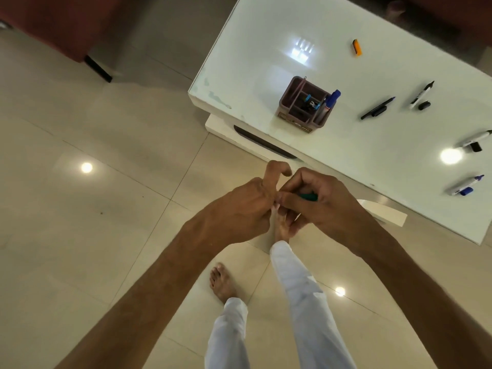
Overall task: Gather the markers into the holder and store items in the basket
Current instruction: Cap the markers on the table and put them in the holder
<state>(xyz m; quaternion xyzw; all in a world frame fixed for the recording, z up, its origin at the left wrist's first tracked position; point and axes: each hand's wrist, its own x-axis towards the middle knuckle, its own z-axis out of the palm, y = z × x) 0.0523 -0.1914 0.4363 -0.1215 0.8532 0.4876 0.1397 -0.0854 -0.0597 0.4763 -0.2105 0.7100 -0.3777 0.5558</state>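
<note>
Markers lie scattered on a glossy white bench [266,35], seen from above by a standing person. A brown plastic holder with compartments [303,105] stands near the bench's left end with 1 blue-capped marker [330,102] already upright in it. To its right lie a black pen-like marker [378,108], an uncapped black marker [422,95] with its loose cap [424,105] beside it, and 2 more uncapped markers [476,141] [464,184] near the right edge. A small orange object [357,47] sits farther back. No basket is visible. Over the floor, the left hand [239,206] and right hand [316,201] meet; the right grip is closed around a green marker [308,196], and the left fingers pinch at its end, probably capping it. Next, it likely needs carrying to the holder.
</note>
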